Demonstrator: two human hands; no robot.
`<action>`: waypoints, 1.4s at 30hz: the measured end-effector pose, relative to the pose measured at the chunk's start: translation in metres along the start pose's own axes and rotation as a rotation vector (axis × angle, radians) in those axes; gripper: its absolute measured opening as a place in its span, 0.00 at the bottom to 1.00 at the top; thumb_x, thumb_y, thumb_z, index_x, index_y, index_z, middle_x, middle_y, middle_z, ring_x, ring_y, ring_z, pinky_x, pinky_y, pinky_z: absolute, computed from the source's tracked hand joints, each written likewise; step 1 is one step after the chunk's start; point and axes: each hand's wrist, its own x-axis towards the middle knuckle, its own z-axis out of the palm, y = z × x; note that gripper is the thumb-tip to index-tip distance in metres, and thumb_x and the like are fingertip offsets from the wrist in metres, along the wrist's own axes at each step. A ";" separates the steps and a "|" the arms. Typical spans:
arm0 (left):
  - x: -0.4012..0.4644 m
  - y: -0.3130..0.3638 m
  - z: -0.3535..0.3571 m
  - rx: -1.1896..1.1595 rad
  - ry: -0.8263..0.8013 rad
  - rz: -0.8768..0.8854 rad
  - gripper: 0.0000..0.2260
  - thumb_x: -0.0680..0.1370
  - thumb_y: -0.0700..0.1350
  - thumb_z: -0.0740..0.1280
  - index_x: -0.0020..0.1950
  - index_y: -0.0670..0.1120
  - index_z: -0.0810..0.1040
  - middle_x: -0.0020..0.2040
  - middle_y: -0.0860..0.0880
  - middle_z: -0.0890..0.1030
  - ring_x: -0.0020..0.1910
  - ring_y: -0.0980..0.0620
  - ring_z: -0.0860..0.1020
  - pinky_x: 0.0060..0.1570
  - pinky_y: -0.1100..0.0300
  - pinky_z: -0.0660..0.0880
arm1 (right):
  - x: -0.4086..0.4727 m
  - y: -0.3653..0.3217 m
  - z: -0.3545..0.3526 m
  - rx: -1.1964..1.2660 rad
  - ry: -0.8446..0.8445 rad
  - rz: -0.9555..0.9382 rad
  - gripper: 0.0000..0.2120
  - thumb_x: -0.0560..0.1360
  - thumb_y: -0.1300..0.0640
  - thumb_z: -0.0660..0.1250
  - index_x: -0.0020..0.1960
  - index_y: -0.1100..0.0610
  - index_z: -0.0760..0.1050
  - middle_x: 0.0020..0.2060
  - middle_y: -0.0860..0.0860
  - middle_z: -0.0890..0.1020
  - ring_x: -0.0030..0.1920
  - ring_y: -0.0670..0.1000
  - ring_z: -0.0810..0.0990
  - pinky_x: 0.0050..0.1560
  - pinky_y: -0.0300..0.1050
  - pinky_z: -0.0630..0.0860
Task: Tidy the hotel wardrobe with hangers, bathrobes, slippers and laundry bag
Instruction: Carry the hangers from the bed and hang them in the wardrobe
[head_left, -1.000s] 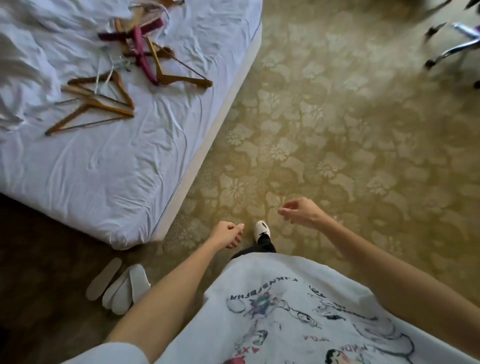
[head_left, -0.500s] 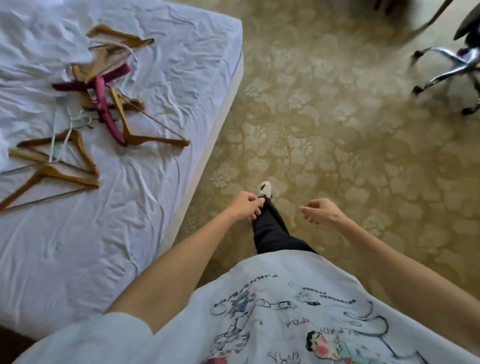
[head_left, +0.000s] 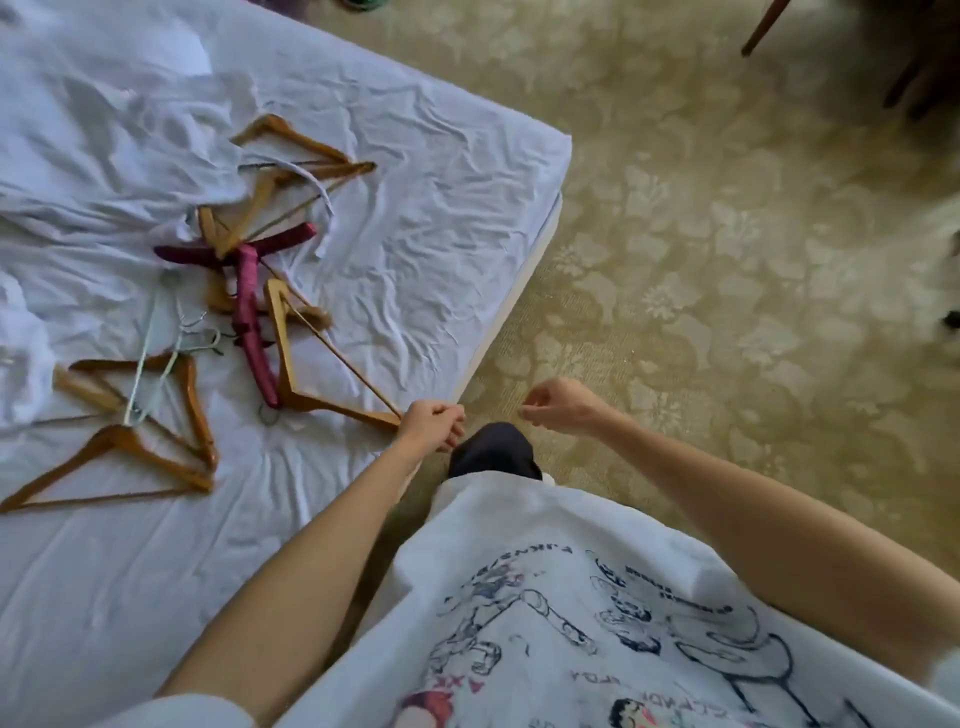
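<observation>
**Left hand nearest the hanger tip at the bed's near edge**

Head view looks down on a white-sheeted bed (head_left: 426, 218) at left and patterned carpet (head_left: 727, 260) at right. A scatter of hangers lies on the sheet: wooden ones, two padded magenta hangers (head_left: 249, 306) crossed in the middle, and a pale wire hanger (head_left: 150, 364). The nearest wooden hanger (head_left: 291, 358) runs its long arm from the pile toward the near right, its tip ending at the bed edge.

The left hand (head_left: 431, 423) sits right at that tip, fingers loosely curled; whether it touches the wood I cannot tell, and nothing shows it gripping. The right hand (head_left: 558, 408) hangs over the carpet just right of the person's dark-trousered knee (head_left: 491, 449), fingers loosely curled, thumb close to the fingertips, holding nothing visible.

The left hand is plainly nearer, so the pick-up likely falls to it: the hanger stretches away far-left from its fingers. A bathrobe-like white garment (head_left: 104, 171) lies rumpled at far left, its strip draped over the far hangers.
</observation>
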 end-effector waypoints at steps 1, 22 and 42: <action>0.012 0.006 -0.011 -0.036 0.019 -0.029 0.10 0.81 0.43 0.65 0.43 0.41 0.81 0.35 0.46 0.82 0.30 0.50 0.77 0.30 0.62 0.74 | 0.021 -0.018 -0.011 -0.032 -0.012 -0.024 0.12 0.78 0.49 0.68 0.52 0.57 0.83 0.44 0.50 0.85 0.45 0.51 0.83 0.45 0.46 0.79; 0.256 0.184 -0.182 -0.551 0.328 -0.247 0.07 0.80 0.43 0.64 0.50 0.42 0.81 0.36 0.47 0.82 0.28 0.52 0.78 0.27 0.63 0.74 | 0.401 -0.202 -0.261 -0.445 -0.215 -0.191 0.05 0.78 0.53 0.69 0.44 0.50 0.82 0.36 0.48 0.86 0.34 0.45 0.81 0.40 0.41 0.76; 0.460 0.230 -0.342 -0.712 0.765 -0.507 0.06 0.74 0.45 0.64 0.42 0.47 0.80 0.46 0.44 0.85 0.47 0.43 0.83 0.51 0.50 0.81 | 0.731 -0.403 -0.261 -0.577 -0.446 -0.416 0.05 0.74 0.54 0.71 0.42 0.53 0.84 0.35 0.49 0.85 0.37 0.48 0.82 0.45 0.45 0.80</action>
